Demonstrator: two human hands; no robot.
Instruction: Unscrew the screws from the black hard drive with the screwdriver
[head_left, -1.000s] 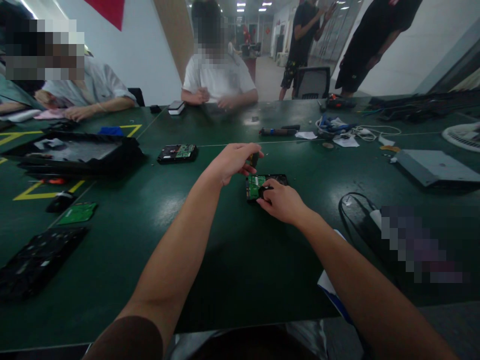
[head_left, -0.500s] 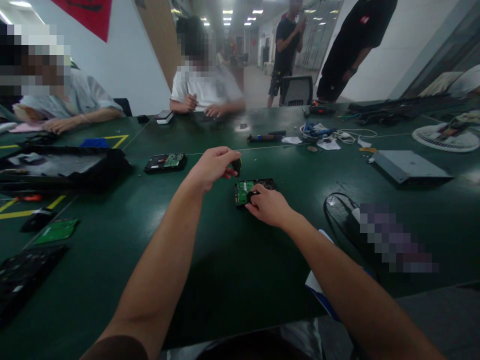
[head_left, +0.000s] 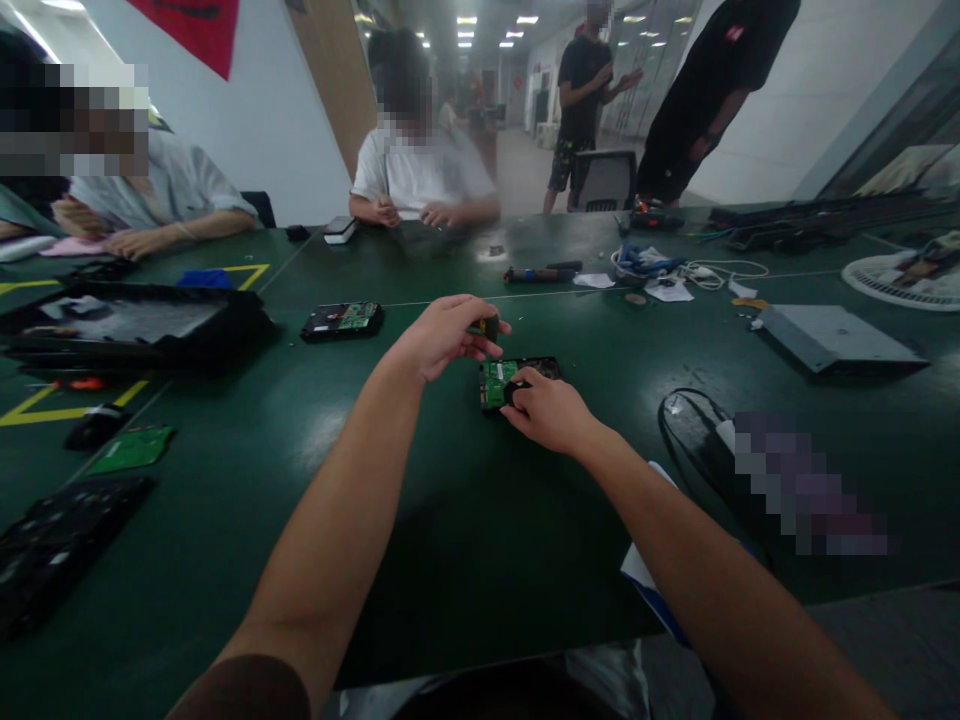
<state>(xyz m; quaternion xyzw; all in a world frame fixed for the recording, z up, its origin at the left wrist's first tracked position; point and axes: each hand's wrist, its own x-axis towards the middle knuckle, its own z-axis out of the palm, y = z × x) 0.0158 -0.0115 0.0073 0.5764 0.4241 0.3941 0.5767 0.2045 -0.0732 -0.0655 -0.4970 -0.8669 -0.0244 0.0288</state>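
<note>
A hard drive [head_left: 493, 378] with a green circuit board facing up lies on the table in front of me. My right hand [head_left: 551, 408] grips its near side, thumb at the edge and curled fingers over the board. A small black patch shows by those fingertips; I cannot make out what it is. Just above the drive's far left corner, my left hand [head_left: 450, 338] holds a screwdriver [head_left: 489, 327] by its short dark handle with a bit of yellow. The fingers hide part of the handle, and the tip cannot be made out.
Another hard drive [head_left: 342, 320] lies left of my hands. Further left are a black tray-like casing [head_left: 142, 325] and a green circuit board [head_left: 135, 449]. A grey metal box [head_left: 840, 338], a looped cable [head_left: 686, 440] and bundled wires [head_left: 649, 262] lie rightward. People sit and stand across the table.
My left fingers have spread and shifted round the screwdriver handle, which looks more tilted now. My right hand keeps its grip on the hard drive. The whole view has shifted slightly.
</note>
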